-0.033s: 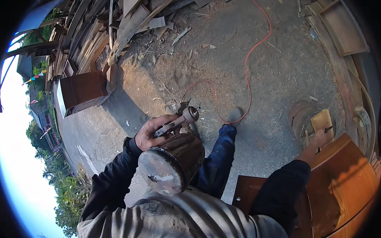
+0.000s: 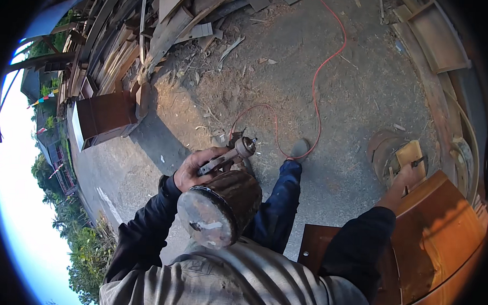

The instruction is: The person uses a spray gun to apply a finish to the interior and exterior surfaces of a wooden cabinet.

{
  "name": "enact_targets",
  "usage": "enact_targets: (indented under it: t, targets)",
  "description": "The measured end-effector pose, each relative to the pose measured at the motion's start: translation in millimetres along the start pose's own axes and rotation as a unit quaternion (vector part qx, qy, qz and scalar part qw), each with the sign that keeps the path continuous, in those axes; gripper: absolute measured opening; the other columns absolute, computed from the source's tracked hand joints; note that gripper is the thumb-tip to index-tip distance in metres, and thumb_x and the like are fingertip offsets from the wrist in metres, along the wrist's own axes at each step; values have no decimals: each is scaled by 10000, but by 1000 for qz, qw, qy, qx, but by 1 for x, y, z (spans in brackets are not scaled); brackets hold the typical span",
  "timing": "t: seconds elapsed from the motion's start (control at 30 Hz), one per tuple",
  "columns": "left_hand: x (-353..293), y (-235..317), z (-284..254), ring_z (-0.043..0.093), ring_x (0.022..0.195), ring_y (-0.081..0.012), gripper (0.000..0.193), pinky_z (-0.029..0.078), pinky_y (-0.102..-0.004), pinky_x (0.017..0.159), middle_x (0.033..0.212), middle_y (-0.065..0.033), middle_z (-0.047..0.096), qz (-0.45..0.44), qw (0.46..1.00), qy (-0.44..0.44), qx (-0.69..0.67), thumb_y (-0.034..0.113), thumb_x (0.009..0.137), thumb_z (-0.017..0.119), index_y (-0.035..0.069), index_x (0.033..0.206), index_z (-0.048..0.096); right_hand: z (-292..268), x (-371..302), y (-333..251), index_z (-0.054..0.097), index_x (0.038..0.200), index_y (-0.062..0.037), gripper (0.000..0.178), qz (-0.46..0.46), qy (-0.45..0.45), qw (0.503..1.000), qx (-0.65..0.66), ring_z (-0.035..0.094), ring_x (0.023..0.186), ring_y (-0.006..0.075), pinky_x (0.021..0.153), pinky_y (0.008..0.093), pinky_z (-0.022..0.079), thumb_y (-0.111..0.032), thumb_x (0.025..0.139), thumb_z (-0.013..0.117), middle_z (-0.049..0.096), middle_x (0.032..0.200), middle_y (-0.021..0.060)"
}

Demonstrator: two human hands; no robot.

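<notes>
My left hand [image 2: 192, 170] is wrapped round a stained spray gun [image 2: 222, 162]. The gun's large paint cup [image 2: 237, 200] is brown and crusted, its round pale bottom tilted up towards me. Off to the right, my right hand [image 2: 408, 178] is closed beside the edge of a glossy orange-brown wooden cabinet [image 2: 437, 224]. A short dark object [image 2: 419, 161] shows at its fingers, too small to name. It lies over a light wooden piece [image 2: 409, 152], which sits on a round, worn stand [image 2: 381, 146].
A thin red hose [image 2: 317, 85] winds over the dusty ground to near the spray gun. Scrap boards [image 2: 115, 56] are heaped at the far left, beside a brown wooden cabinet [image 2: 108, 118]. A shallow wooden tray [image 2: 439, 38] leans at the far right.
My right hand has shifted slightly left and away from me, and the dark object at its fingers has moved with it. The left hand and spray gun stay almost still.
</notes>
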State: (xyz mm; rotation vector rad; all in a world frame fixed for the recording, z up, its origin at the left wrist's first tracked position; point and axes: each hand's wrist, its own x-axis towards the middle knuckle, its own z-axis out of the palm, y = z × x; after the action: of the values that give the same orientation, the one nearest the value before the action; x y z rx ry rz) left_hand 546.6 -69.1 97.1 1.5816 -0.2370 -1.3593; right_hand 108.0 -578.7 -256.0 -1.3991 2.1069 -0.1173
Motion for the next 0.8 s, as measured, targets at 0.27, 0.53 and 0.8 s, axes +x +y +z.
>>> enact_targets:
  t: [0.27, 0.53, 0.8]
  targets:
    - [-87, 19, -29, 635, 1122, -213, 545, 480, -347, 985, 1221, -150, 666, 115, 990, 37, 73, 97, 874, 711, -16, 1379, 539, -52, -272, -219, 667, 1080, -29, 226, -89, -514, 839, 158, 682, 981, 211, 885, 331, 530, -86, 862, 653, 684, 984, 94]
    - [-178, 11, -31, 670, 1061, -364, 528, 507, -401, 928, 1160, -219, 663, 192, 949, 72, 238, 100, 859, 665, -21, 1352, 520, -181, -556, -299, 699, 1117, 55, 418, -356, -616, 653, -258, 558, 650, 139, 622, 311, 439, -162, 773, 604, 577, 690, 38]
    - [-217, -27, -50, 662, 1111, -327, 501, 500, -400, 958, 1223, -219, 660, 228, 962, -38, 148, 149, 870, 699, -15, 1324, 564, -175, -607, -256, 659, 1205, 26, 519, -570, -540, 584, -204, 577, 1258, 297, 1046, 366, 465, -112, 712, 575, 525, 1418, 189]
